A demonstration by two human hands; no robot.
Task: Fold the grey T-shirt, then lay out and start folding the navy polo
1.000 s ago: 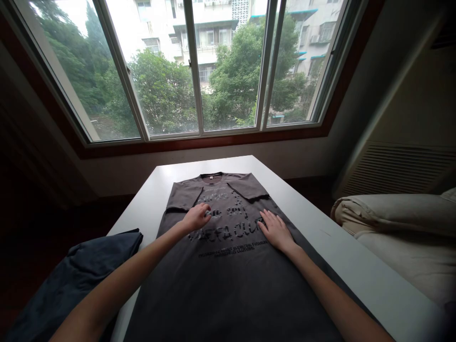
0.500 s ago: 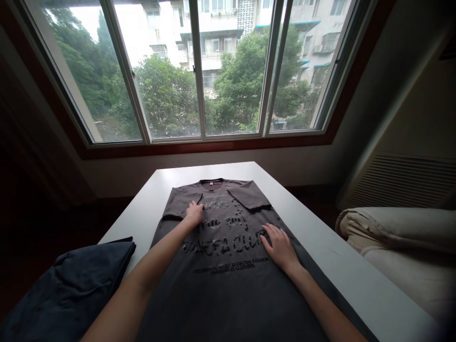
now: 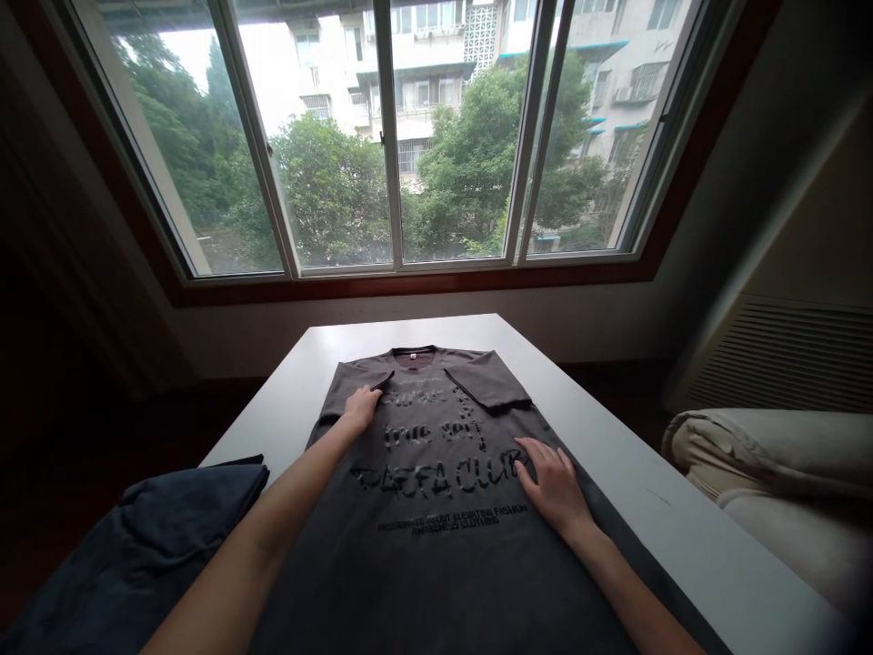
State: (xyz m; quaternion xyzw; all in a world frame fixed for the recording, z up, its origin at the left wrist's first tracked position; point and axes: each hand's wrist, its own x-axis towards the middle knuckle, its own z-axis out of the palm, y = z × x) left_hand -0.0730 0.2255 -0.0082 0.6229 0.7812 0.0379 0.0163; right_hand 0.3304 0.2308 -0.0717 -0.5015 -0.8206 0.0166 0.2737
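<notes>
Grey T-shirt [image 3: 436, 537] lies flat, print side up, along the middle of the white tabletop [image 3: 614, 446]. Collar toward the far edge, hem running off the bottom of the view at the near edge. Both sleeves are folded inward over the chest: left sleeve [image 3: 351, 387] and right sleeve [image 3: 495, 380] each lie as a flap on the body of the shirt, their inner edges slanting toward the collar. A small light label shows inside the neckline. Black raised lettering crosses the chest in three rows, with two lines of small print below.

Left hand [image 3: 360, 406]: palm down on the shirt at the lower inner edge of the left sleeve flap, fingers loosely curled and pressing the cloth. It grasps nothing that can be seen; whether a fingertip pinches the flap edge cannot be told. Forearm stretches from the near left corner diagonally across the shirt.

Right hand [image 3: 556, 487]: open, flat, fingers spread and pointing toward the far edge, resting on the shirt just at the right end of the large lettering row. Holds nothing. Forearm lies over the right side of the shirt toward the near edge.

Dark blue garment [image 3: 136, 546], bundled, sits at the near left corner, partly over the left edge, just beside the shirt. Pale cushion [image 3: 770, 455] lies off the right edge, apart from the tabletop. Window [image 3: 409, 136] stands beyond the far edge.
</notes>
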